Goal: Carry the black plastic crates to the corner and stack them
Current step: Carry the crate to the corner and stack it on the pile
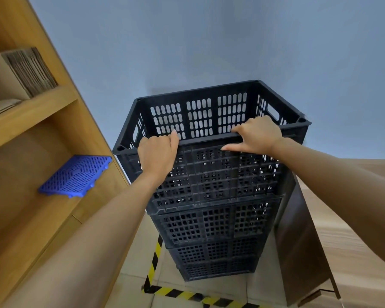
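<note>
A tall stack of several black perforated plastic crates (211,227) stands on the tiled floor in the corner, against the grey wall. The top crate (209,172) sits open side up on the stack. My left hand (157,156) grips its near rim on the left, with the fingers curled over the edge. My right hand (257,135) holds the same rim further right, fingers hooked inside and thumb stretched along the outer face.
A wooden shelf unit (45,134) stands close on the left, holding a blue plastic grid tile (76,176) and flat cardboard (18,74). A dark wooden cabinet (302,236) flanks the stack on the right. Yellow-black tape (176,293) marks the floor around the stack.
</note>
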